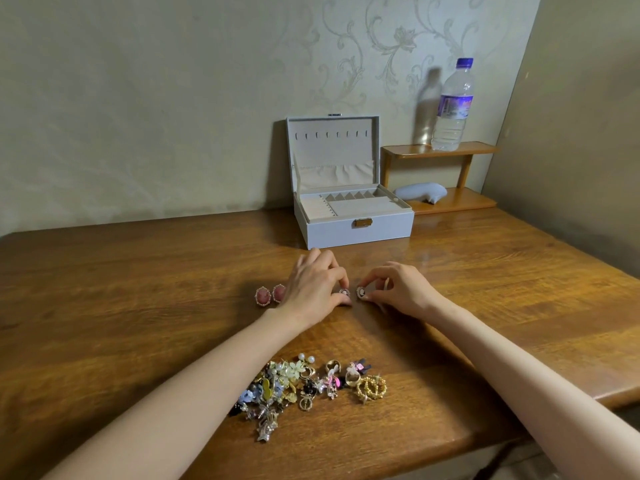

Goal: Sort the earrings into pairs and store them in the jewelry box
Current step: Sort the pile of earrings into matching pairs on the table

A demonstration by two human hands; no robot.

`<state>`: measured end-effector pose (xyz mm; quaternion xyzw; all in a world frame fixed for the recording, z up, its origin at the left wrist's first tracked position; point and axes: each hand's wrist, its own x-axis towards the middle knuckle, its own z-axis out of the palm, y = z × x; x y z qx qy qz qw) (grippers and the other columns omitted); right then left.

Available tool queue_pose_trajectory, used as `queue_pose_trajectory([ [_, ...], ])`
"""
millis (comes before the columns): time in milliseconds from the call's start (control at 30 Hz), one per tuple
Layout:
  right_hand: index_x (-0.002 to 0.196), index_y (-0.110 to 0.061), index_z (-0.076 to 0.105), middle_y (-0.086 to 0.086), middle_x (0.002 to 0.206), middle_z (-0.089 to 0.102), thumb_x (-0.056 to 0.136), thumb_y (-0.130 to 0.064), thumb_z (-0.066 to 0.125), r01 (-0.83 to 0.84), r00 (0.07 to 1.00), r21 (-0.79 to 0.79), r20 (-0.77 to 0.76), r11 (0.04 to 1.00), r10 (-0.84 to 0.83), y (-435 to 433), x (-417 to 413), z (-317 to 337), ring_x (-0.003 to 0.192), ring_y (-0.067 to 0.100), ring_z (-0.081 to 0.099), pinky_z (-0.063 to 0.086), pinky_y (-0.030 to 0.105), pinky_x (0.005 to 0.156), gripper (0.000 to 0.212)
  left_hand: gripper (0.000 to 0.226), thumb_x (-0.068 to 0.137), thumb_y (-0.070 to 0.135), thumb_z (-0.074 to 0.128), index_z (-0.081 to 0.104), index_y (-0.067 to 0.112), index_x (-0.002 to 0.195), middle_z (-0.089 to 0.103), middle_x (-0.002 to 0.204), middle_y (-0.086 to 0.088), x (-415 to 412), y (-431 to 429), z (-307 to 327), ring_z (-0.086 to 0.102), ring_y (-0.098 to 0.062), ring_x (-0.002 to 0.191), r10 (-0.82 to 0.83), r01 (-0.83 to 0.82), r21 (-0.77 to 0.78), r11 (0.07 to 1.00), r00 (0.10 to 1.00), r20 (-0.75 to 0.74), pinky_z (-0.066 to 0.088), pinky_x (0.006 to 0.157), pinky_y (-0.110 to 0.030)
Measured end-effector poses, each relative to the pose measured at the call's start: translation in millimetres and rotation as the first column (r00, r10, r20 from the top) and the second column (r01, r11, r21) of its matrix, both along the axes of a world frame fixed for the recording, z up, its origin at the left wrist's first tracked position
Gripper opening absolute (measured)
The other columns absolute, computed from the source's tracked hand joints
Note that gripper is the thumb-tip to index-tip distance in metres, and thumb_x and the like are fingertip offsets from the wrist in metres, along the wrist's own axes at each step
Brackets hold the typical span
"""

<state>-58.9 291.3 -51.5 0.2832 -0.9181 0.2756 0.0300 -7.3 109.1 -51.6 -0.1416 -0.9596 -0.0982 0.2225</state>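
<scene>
Both hands pinching small earrings, mid-table.
Left hand [313, 285] pinches a dark earring [344, 292], right hand [398, 289] a second earring [361, 292] beside it, palms down, near the open jewelry box [353, 230]; unsorted pile [304, 386] nearer.

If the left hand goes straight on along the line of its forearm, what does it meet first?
Probably the front wall of the jewelry box, near its clasp. The left hand pinches a small earring just short of it, with only bare table between. Depth is unclear, though.
</scene>
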Motion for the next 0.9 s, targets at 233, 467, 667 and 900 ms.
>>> queue_pose_trajectory([
  [233, 0.105, -0.030, 0.065, -0.004, 0.086, 0.062, 0.078, -0.033, 0.072, 0.031, 0.998, -0.013, 0.064, 0.999, -0.030, -8.3, -13.4, 1.1, 0.081, 0.016, 0.058, 0.049, 0.035, 0.076, 0.028, 0.022, 0.082, 0.036, 0.066, 0.065, 0.023, 0.101, 0.051, 0.104, 0.004, -20.4, 3.3, -3.4, 0.040, -0.015, 0.104, 0.075, -0.076, 0.047, 0.996, 0.997, 0.007, 0.029, 0.090, -0.029],
  [467, 0.100, -0.031, 0.069, -0.009, 0.088, 0.057, 0.081, -0.036, 0.070, 0.054, 0.998, -0.005, -0.027, 0.999, -0.054, -13.7, -17.0, -3.3, 0.083, 0.011, 0.053, 0.043, 0.028, 0.068, 0.020, 0.022, 0.083, 0.036, 0.065, 0.064, 0.023, 0.100, 0.049, 0.102, 0.005, -25.3, 1.6, -7.1, 0.038, -0.014, 0.103, 0.068, -0.068, 0.068, 0.995, 0.998, 0.001, 0.028, 0.088, -0.028],
  [667, 0.107, -0.032, 0.067, -0.006, 0.093, 0.058, 0.081, -0.038, 0.069, 0.049, 0.998, 0.004, -0.038, 0.999, -0.049, -14.6, -15.5, -3.5, 0.086, 0.014, 0.055, 0.048, 0.032, 0.073, 0.026, 0.024, 0.083, 0.036, 0.065, 0.063, 0.024, 0.103, 0.052, 0.105, 0.005, -26.8, 0.7, -8.6, 0.040, -0.015, 0.106, 0.074, -0.075, 0.076, 0.994, 0.997, 0.013, 0.028, 0.089, -0.029],
  [900, 0.116, -0.029, 0.060, -0.006, 0.082, 0.060, 0.080, -0.028, 0.072, 0.034, 0.997, -0.124, -0.058, 0.992, -0.041, -11.3, 3.7, 3.2, 0.071, 0.010, 0.054, 0.044, 0.025, 0.065, 0.039, 0.038, 0.081, 0.044, 0.064, 0.057, 0.024, 0.113, 0.054, 0.113, 0.007, -3.2, -16.1, 4.0, 0.041, -0.013, 0.108, 0.069, -0.074, 0.087, 0.994, 0.996, 0.057, 0.031, 0.091, -0.028],
])
